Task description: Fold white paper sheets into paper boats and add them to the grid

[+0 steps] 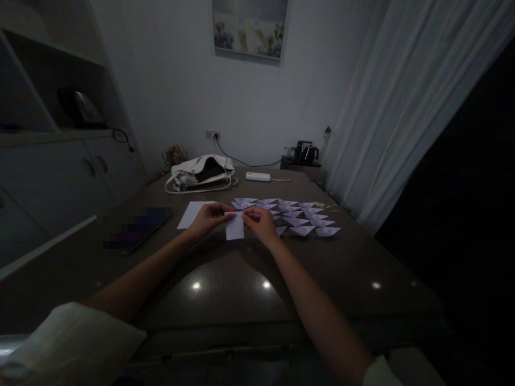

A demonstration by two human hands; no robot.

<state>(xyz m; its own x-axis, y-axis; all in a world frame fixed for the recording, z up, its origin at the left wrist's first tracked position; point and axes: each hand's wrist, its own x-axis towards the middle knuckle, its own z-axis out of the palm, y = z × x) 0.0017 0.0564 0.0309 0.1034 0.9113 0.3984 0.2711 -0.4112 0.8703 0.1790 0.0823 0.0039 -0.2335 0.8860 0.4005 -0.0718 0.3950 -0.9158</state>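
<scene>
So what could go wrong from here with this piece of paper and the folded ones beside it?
The small white sheet is held only near its top edge, so it could crease crookedly. The right hand is close to the rows of paper boats and might knock some askew. The left hand, beside the flat paper, could shift it.

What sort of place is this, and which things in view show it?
Probably a room in a home, perhaps a dining room: a framed picture hangs on the wall, a long pale curtain hangs at the right, and what looks like a kettle stands on the cabinet at the left.
</scene>
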